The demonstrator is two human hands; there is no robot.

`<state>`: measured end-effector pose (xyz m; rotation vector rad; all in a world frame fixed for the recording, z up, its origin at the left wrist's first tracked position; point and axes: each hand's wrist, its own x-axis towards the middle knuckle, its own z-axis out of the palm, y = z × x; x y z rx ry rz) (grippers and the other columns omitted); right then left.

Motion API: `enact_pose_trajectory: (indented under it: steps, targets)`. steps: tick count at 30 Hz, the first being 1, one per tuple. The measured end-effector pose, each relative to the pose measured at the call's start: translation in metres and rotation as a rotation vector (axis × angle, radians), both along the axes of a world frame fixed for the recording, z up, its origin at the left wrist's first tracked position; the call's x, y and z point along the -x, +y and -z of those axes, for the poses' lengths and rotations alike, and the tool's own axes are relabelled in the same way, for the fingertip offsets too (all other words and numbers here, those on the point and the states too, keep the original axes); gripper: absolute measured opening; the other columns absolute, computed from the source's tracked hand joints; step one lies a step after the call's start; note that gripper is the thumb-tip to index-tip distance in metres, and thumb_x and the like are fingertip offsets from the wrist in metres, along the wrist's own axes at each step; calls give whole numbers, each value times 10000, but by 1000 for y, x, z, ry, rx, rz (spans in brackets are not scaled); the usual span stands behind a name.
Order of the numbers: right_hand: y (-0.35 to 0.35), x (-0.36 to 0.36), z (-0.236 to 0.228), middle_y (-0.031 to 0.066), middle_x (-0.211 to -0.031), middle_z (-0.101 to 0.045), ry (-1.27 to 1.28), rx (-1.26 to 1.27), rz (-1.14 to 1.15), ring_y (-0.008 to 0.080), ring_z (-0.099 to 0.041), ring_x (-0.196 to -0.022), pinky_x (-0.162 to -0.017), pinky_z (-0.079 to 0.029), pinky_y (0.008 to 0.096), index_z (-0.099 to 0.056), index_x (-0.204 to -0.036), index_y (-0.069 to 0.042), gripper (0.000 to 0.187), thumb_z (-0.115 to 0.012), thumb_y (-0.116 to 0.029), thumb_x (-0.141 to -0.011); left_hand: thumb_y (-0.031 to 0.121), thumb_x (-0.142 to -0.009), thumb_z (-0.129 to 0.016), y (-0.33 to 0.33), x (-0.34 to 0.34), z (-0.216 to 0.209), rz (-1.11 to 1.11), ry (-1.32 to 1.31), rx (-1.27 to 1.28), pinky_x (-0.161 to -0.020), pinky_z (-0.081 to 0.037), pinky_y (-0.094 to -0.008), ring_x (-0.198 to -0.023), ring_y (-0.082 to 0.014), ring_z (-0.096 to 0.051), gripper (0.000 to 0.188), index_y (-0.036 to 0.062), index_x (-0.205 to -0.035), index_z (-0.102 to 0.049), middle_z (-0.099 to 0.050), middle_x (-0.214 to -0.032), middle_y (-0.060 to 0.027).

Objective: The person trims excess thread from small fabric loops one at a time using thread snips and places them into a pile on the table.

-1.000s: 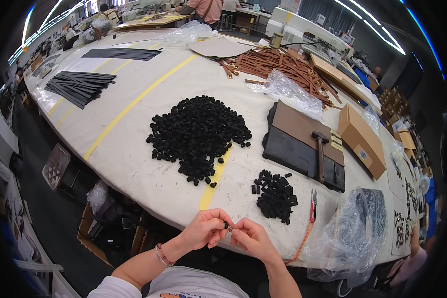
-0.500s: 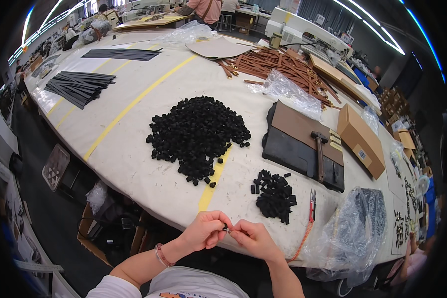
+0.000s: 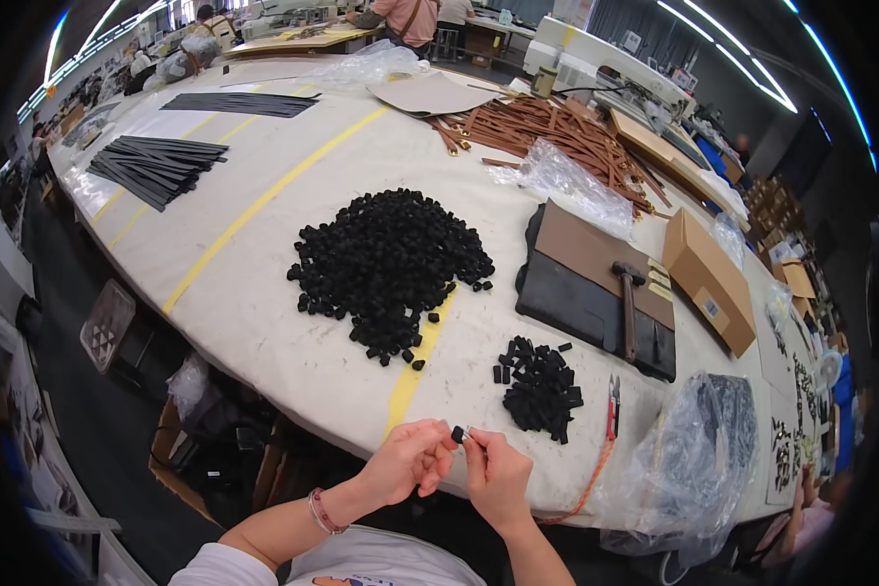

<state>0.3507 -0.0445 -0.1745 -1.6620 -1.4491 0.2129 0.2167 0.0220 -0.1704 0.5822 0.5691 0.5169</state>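
My left hand [image 3: 407, 463] is closed, thumb and forefinger tips at the left side of a small black loop-like piece [image 3: 458, 434]. Its other fingers curl loosely. Against that piece's right side, my right hand [image 3: 499, 476] pinches a thin, shiny metal piece [image 3: 467, 436] whose kind I cannot make out. Both hands hover at the near table edge. Just beyond them lies a small heap of short black tubular pieces [image 3: 541, 391]. A much larger heap of small black pieces [image 3: 391, 264] spreads farther off, left of it.
Red-handled snips [image 3: 613, 408] on an orange cord lie right of the small heap, beside clear plastic [image 3: 693, 459]. A hammer [image 3: 629, 308] rests on a dark slab [image 3: 576, 313], near a cardboard box [image 3: 710, 283]. Brown straps [image 3: 547, 132] and dark strips [image 3: 156, 168] lie farther away.
My hands have moved slightly up and apart, and the black piece between them shows more fully. My right hand has turned more upright. The heaps have not changed.
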Motion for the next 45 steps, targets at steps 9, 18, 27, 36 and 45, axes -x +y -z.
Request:
enact_pose_trajectory:
  steps: [9, 18, 27, 36, 45]
  targets:
    - [3, 2, 5, 68, -609, -547, -345, -221, -39, 206, -539, -503, -435, -404, 287, -558, -803, -30, 158, -644, -50, -672, 236, -849, -467, -4, 3, 6, 132, -264, 567, -334, -312, -199, -386, -81, -403, 229, 16, -828, -528, -510, -561, -45]
    - [39, -31, -35, 69, -548, -549, -234, 223, 93, 230, -552, -495, -464, -419, 299, -566, -785, -42, 186, -654, -169, -683, 142, -785, -551, 58, 6, 3, -336, 556, -889, -374, -353, -247, -388, -114, -477, 167, 25, -683, -489, -510, -489, -28]
    - [76, -54, -13, 115, -589, -580, -644, 505, 120, 272, -584, -560, -527, -452, 366, -562, -743, -53, 123, -560, -153, -672, 155, -729, -605, 65, 14, -9, -311, 946, -1298, -437, -394, -289, -445, -189, -527, 163, 26, -686, -515, -536, -515, -74]
    - [33, -22, -41, 78, -543, -555, -244, 249, -199, 223, -559, -478, -468, -433, 307, -568, -762, -52, 135, -596, -93, -636, 115, -802, -558, 29, 8, -6, -27, 245, -494, -427, -412, -181, -483, -53, -483, 135, -13, -834, -532, -563, -699, -35]
    - [10, -3, -18, 25, -571, -537, 428, 186, -226, 69, -495, -483, -433, -368, 208, -565, -865, -1, 161, -610, -27, -713, 137, -816, -509, 8, 1, 8, -85, -74, 169, -381, -354, -198, -435, -76, -443, 130, 17, -765, -510, -542, -630, -51]
